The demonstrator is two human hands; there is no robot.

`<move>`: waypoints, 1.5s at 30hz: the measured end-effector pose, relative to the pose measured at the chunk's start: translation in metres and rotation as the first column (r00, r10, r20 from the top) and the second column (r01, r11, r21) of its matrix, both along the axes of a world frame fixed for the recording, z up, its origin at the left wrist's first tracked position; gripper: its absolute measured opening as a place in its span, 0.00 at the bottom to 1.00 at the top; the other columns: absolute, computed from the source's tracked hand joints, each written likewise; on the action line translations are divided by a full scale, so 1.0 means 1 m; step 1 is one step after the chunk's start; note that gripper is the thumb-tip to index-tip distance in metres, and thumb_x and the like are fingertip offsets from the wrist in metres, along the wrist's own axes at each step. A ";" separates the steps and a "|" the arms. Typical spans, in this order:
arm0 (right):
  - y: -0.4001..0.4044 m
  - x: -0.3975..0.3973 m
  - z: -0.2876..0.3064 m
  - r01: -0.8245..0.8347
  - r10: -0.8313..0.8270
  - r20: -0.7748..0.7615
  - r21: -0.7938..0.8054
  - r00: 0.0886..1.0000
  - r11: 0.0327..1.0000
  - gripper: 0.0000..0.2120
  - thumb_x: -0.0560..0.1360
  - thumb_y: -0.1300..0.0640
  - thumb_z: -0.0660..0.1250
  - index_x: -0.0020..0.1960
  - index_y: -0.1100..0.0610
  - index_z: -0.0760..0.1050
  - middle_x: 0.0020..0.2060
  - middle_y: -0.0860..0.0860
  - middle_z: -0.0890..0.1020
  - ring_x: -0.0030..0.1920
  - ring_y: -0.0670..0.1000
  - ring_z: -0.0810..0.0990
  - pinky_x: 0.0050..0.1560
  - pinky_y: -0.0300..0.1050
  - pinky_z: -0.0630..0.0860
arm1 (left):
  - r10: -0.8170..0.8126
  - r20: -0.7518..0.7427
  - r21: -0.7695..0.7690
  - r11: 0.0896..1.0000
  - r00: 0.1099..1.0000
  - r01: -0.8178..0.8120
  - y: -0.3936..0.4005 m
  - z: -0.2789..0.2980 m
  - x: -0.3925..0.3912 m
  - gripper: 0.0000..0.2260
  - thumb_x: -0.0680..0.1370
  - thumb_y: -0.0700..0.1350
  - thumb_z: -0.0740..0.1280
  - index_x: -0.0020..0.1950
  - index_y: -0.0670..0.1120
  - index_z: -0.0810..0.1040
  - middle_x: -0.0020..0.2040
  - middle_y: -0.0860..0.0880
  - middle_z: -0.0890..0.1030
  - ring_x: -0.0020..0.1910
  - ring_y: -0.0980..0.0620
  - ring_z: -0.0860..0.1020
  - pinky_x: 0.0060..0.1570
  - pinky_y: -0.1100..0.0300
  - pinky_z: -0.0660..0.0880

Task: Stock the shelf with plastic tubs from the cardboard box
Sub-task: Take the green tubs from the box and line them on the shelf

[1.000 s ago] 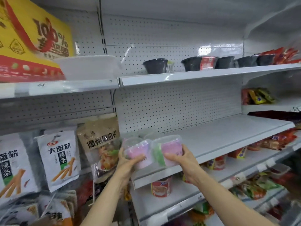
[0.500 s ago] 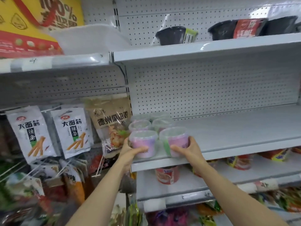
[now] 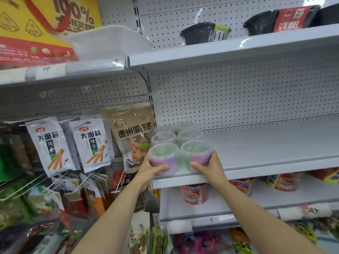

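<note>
Fingers of the left hand (image 3: 149,168) wrap around a clear plastic tub with a purple label and green contents (image 3: 163,159), thumb pressed across its front, while the right hand (image 3: 211,166) clasps a matching purple-labelled tub (image 3: 198,155) the same way. Both tubs sit at the front left corner of the white metal shelf (image 3: 266,154), touching or nearly touching each other, directly in front of a second row of identical lidded tubs (image 3: 176,137), with what looks like a third pair behind those. The rest of the shelf runs bare to the right. To finish the placement cleanly, the pair likely needs setting flat and square to the front edge, snug against the row behind, before the grip loosens. Packets of white snack bags (image 3: 69,143) hang on hooks just beyond the shelf's left end. The cardboard box is out of view.
</note>
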State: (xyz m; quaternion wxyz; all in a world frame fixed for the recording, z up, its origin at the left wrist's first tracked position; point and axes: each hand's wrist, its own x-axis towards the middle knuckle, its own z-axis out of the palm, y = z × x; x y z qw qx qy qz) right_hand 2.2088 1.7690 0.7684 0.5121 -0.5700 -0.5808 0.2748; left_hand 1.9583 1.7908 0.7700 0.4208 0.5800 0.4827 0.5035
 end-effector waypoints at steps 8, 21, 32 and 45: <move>0.009 -0.007 0.006 0.044 -0.044 0.016 -0.015 0.999 0.999 0.35 0.64 0.48 0.79 0.64 0.58 0.66 0.59 0.53 0.77 0.58 0.54 0.76 0.58 0.48 0.75 | 0.031 -0.116 0.008 1.000 0.993 -0.030 0.011 -0.002 -0.005 0.43 0.62 0.44 0.85 0.71 0.52 0.66 0.62 0.54 0.78 0.58 0.59 0.77 0.50 0.69 0.76; 0.005 0.000 0.004 0.008 -0.008 -0.002 -0.008 1.000 1.000 0.31 0.63 0.56 0.81 0.58 0.51 0.66 0.53 0.48 0.76 0.52 0.50 0.75 0.50 0.42 0.72 | -0.029 -0.148 -0.099 0.995 0.989 0.015 0.015 0.002 -0.024 0.49 0.56 0.53 0.86 0.73 0.49 0.67 0.67 0.51 0.77 0.63 0.55 0.76 0.53 0.62 0.74; 0.002 -0.002 0.007 -0.044 0.045 0.019 -0.043 0.999 0.998 0.30 0.68 0.56 0.77 0.64 0.54 0.65 0.55 0.46 0.74 0.55 0.48 0.73 0.53 0.41 0.70 | -0.028 -0.170 -0.074 0.997 0.985 0.015 0.017 -0.003 -0.024 0.52 0.53 0.59 0.84 0.74 0.50 0.69 0.68 0.52 0.77 0.67 0.52 0.75 0.67 0.55 0.72; -0.021 0.023 0.032 -0.020 0.017 0.102 0.029 0.995 0.999 0.51 0.67 0.41 0.75 0.79 0.53 0.49 0.78 0.50 0.57 0.76 0.52 0.58 0.73 0.50 0.60 | 0.022 -0.524 0.038 0.999 0.852 -0.002 0.000 0.045 -0.035 0.68 0.54 0.67 0.82 0.82 0.52 0.45 0.81 0.52 0.57 0.79 0.50 0.60 0.76 0.44 0.60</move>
